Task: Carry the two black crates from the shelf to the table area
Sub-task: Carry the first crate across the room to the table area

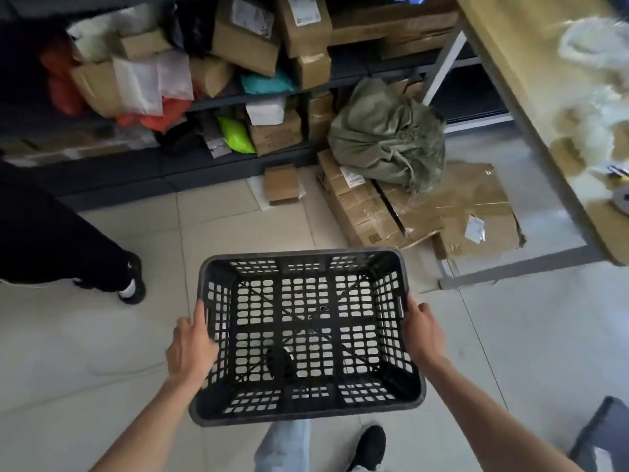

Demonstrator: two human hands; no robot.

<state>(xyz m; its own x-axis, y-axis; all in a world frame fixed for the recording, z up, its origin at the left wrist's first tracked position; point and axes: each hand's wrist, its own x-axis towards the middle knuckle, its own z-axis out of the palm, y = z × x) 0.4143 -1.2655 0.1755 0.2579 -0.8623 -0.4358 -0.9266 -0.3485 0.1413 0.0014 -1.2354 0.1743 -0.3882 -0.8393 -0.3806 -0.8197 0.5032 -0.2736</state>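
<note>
Both hands carry one empty black crate (306,335) above the tiled floor (85,352): the left hand (190,345) clasps its left wall, the right hand (422,332) its right wall, near the table (531,73) corner.

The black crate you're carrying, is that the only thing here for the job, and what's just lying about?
For the job: black crate, left hand, right hand, table.

Lying about: green sack, flattened cardboard, small box, shelf parcels.
</note>
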